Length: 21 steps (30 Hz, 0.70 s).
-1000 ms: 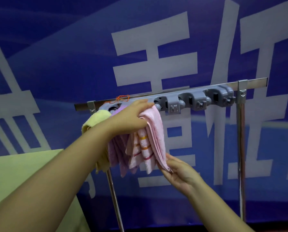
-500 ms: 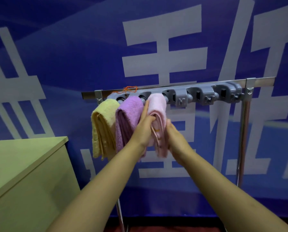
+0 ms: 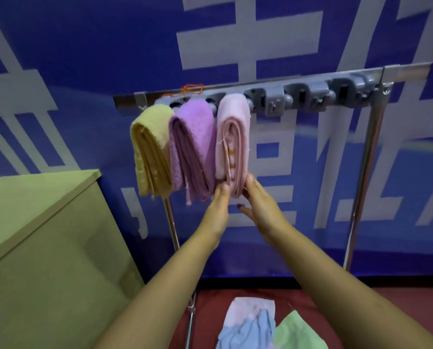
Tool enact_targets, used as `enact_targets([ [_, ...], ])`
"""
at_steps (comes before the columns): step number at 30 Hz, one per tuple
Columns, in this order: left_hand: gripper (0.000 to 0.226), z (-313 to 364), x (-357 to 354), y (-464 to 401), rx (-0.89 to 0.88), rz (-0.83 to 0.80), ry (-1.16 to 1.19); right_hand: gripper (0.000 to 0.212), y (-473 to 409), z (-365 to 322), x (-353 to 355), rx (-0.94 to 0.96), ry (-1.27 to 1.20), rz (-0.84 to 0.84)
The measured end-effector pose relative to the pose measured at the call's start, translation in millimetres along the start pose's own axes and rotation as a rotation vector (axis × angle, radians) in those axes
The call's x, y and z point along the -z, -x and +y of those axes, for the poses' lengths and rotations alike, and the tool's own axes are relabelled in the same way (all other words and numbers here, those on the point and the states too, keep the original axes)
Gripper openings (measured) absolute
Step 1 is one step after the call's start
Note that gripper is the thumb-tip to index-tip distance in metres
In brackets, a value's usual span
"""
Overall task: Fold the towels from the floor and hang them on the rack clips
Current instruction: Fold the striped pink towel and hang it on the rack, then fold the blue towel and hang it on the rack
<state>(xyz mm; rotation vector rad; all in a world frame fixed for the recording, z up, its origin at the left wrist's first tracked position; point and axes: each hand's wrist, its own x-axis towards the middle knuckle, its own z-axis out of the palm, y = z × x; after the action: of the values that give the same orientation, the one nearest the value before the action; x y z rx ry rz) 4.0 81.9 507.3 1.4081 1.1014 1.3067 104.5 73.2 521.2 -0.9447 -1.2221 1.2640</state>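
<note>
Hands (image 3: 238,210) flank hanging pink towel (image 3: 235,137)

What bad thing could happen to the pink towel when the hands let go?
The pink towel hangs from the grey clip rail by its top fold only, so it might slip out once the left hand and right hand leave its bottom edge. It also sits tight against the purple towel, so a tug on one could drag the other down.

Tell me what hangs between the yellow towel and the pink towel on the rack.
In the head view, the purple towel hangs between the yellow towel and the pink towel, folded and touching both neighbours.
</note>
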Motion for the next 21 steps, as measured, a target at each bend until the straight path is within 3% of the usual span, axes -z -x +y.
enact_targets([
  [4, 0.044, -65.5, -1.4, 27.4, 0.204, -0.039, -0.002, 0.04, 21.5, 54.0, 27.6, -0.136, -0.008, 0.041],
  [7, 0.039, -131.9, -8.9, 59.3, 0.434, -0.031, 0.002, 0.04, 45.8, 127.8, 63.4, -0.356, 0.021, 0.197],
  [11, 0.015, -221.0, -17.2, 119.9, 0.654, -0.067, -0.066, 0.031, 94.7, 242.7, 119.7, -0.612, 0.159, 0.408],
  [13, 0.017, -259.8, -21.5, 138.4, 0.766, -0.089, -0.092, 0.023, 112.3, 291.8, 140.1, -0.752, 0.197, 0.461],
  [17, 0.01, -326.0, -31.5, 160.6, 0.994, -0.083, -0.084, 0.017, 144.2, 383.1, 168.7, -1.028, 0.31, 0.507],
  [21, 0.013, -378.0, -38.1, 172.1, 1.157, -0.04, -0.046, 0.032, 170.1, 466.8, 179.5, -1.227, 0.484, 0.452],
])
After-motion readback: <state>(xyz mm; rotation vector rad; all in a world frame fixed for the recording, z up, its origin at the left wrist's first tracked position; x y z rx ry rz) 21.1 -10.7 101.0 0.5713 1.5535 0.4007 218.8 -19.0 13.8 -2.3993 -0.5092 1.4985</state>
